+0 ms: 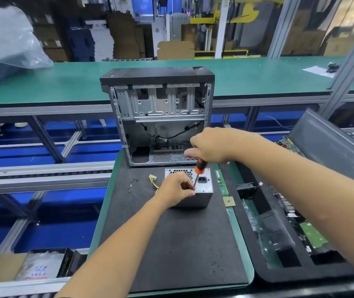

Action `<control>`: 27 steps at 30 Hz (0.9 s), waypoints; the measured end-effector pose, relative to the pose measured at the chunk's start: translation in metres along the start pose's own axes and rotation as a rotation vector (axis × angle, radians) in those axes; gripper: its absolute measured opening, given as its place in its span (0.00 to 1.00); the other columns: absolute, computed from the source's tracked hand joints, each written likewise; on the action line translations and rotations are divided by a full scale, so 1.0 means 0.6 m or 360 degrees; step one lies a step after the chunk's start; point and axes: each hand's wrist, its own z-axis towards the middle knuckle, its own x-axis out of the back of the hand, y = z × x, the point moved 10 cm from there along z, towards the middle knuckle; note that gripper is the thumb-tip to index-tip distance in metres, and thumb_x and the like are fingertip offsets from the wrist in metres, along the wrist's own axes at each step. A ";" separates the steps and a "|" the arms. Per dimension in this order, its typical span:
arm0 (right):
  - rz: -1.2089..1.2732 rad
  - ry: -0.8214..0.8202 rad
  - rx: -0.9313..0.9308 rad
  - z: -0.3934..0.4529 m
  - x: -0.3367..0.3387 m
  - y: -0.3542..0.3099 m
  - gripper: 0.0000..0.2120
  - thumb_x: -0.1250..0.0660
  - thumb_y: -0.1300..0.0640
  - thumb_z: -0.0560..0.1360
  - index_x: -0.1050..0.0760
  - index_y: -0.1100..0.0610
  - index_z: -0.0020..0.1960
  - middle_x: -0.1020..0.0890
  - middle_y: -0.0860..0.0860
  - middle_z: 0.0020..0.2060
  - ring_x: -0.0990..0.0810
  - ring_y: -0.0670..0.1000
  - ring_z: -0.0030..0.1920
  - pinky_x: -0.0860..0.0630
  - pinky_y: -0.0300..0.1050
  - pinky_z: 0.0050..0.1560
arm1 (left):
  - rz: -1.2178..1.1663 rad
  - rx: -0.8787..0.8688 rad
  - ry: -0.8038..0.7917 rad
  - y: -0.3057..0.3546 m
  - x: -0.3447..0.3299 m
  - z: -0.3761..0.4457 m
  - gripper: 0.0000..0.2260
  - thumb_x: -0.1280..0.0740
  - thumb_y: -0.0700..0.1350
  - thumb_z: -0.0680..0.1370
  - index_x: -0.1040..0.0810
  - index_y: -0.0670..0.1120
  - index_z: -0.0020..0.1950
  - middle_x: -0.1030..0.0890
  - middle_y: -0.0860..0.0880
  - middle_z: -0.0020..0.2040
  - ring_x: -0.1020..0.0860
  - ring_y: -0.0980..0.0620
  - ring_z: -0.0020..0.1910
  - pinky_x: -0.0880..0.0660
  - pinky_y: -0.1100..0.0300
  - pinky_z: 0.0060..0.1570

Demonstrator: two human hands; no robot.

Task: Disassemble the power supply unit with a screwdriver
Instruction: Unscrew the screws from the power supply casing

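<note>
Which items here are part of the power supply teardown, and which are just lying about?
In use: power supply unit, screwdriver, right hand gripping its handle, left hand steadying the unit at the tip, loose screws.

Lying about: empty computer case, memory stick, processor chip, small fan.

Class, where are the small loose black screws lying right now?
In the head view, the small loose black screws lie on the black mat, left of the silver power supply unit.
</note>
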 end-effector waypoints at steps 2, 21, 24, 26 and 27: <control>0.0008 0.0048 0.0121 0.001 0.004 -0.010 0.14 0.42 0.48 0.80 0.27 0.58 0.48 0.20 0.50 0.38 0.24 0.49 0.34 0.36 0.40 0.30 | -0.0010 -0.0012 0.0003 0.002 -0.001 0.000 0.04 0.24 0.40 0.67 0.17 0.44 0.39 0.21 0.47 0.40 0.27 0.54 0.37 0.30 0.61 0.40; 0.0473 0.0175 0.0278 -0.026 0.013 -0.008 0.07 0.29 0.57 0.71 0.23 0.53 0.49 0.26 0.41 0.33 0.28 0.38 0.34 0.35 0.31 0.31 | -0.0052 -0.0026 0.0050 -0.006 -0.007 0.003 0.08 0.24 0.40 0.67 0.22 0.46 0.35 0.25 0.52 0.37 0.31 0.58 0.34 0.34 0.69 0.36; 0.0277 0.0222 0.0098 -0.021 0.010 0.013 0.17 0.34 0.40 0.75 0.25 0.55 0.45 0.22 0.45 0.34 0.24 0.45 0.34 0.36 0.39 0.29 | -0.0067 -0.0022 0.0030 -0.008 -0.012 0.003 0.08 0.24 0.40 0.68 0.22 0.46 0.35 0.26 0.52 0.37 0.30 0.57 0.35 0.34 0.68 0.38; 0.0277 0.0264 0.0032 -0.020 0.011 0.023 0.21 0.40 0.38 0.78 0.25 0.57 0.43 0.20 0.52 0.35 0.22 0.50 0.33 0.36 0.40 0.26 | -0.0048 -0.0037 0.0014 -0.008 -0.014 0.004 0.09 0.24 0.40 0.68 0.23 0.47 0.35 0.27 0.53 0.37 0.31 0.56 0.35 0.34 0.67 0.38; 0.0307 0.0282 0.0028 -0.020 0.013 0.026 0.21 0.40 0.40 0.78 0.25 0.58 0.44 0.20 0.53 0.36 0.23 0.52 0.33 0.36 0.40 0.27 | -0.0036 -0.0042 0.0010 -0.008 -0.015 0.005 0.09 0.25 0.40 0.69 0.24 0.48 0.34 0.28 0.53 0.37 0.31 0.56 0.36 0.34 0.65 0.39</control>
